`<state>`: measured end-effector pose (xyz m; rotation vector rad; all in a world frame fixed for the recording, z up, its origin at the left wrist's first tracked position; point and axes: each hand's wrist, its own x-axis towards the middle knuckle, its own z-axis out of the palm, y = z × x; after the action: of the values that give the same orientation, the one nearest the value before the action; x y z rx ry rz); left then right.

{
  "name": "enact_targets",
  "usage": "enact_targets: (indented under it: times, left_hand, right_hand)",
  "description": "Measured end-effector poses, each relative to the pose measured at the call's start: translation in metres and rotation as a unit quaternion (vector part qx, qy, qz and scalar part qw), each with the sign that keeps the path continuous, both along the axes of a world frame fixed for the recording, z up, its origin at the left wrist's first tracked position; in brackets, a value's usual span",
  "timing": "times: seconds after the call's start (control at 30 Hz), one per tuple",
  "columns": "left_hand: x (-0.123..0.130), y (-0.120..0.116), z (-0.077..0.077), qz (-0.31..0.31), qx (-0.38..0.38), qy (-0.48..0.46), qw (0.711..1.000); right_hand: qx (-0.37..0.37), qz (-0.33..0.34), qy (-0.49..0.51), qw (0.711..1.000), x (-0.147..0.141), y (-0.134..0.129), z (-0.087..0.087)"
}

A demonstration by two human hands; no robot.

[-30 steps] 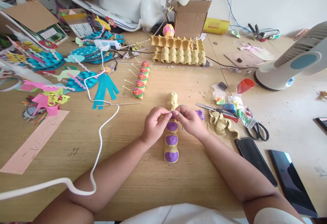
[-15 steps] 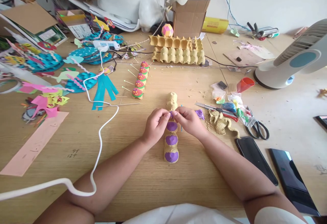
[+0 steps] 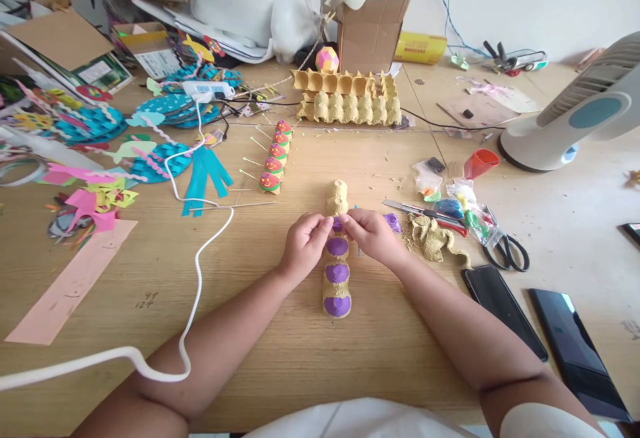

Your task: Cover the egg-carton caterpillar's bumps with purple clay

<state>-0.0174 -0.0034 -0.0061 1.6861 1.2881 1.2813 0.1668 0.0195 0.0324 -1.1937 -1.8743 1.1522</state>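
Observation:
A strip of egg carton (image 3: 338, 195) lies lengthwise in front of me. Several of its bumps carry purple clay (image 3: 337, 273), while the farthest bump is bare. Over the strip, my left hand (image 3: 307, 241) and my right hand (image 3: 369, 233) meet thumb to thumb, their fingers curled in a pinch. A small piece of purple clay (image 3: 337, 225) shows between the fingertips, just above or on a bump; whether it touches the carton is hidden. Beside my right hand lies a purple packet (image 3: 393, 223), and a thin blue stick partly shows behind its fingers.
A decorated carton caterpillar (image 3: 275, 157) stands beyond, left of centre, with egg cartons (image 3: 350, 109) behind it. To the right lie a utility knife (image 3: 415, 210), scissors (image 3: 507, 251), torn carton scraps (image 3: 435, 238) and two phones (image 3: 505, 311). A white cable (image 3: 199, 271) crosses my left forearm.
Both hands stay pinched at the same bump, with only slight finger movement. A little more purple shows between the fingertips. The whole view has shifted slightly.

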Motion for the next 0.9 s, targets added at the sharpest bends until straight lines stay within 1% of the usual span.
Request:
enact_targets:
  times: [0.13, 0.3, 0.37, 0.47, 0.63, 0.8, 0.9]
  left_hand:
    - [0.001, 0.001, 0.000, -0.006, 0.002, -0.013, 1.000]
    - [0.003, 0.002, -0.003, -0.015, -0.019, -0.060, 0.998]
    - [0.003, 0.002, -0.004, -0.013, -0.021, -0.073, 0.997]
    - [0.003, 0.003, -0.002, -0.009, -0.029, -0.071, 0.997]
    - [0.003, 0.003, 0.000, -0.011, -0.036, -0.050, 0.998]
    - [0.003, 0.006, -0.002, -0.026, -0.061, -0.103, 0.992]
    - [0.003, 0.008, -0.004, -0.031, -0.068, -0.116, 0.990]
  right_hand:
    - [-0.009, 0.015, -0.003, 1.000, 0.002, 0.002, -0.002]
    - [-0.011, -0.019, 0.015, 1.000, 0.003, 0.004, -0.004]
    - [-0.016, -0.021, 0.032, 0.999, 0.004, 0.005, -0.004]
    - [-0.025, -0.014, 0.049, 0.998, 0.005, 0.006, -0.004]
    - [-0.029, 0.008, 0.026, 0.999, 0.008, 0.009, -0.004]
    - [-0.030, 0.053, 0.008, 0.998, 0.016, 0.014, -0.002]
    - [-0.020, 0.036, 0.009, 0.999, 0.018, 0.016, -0.003]
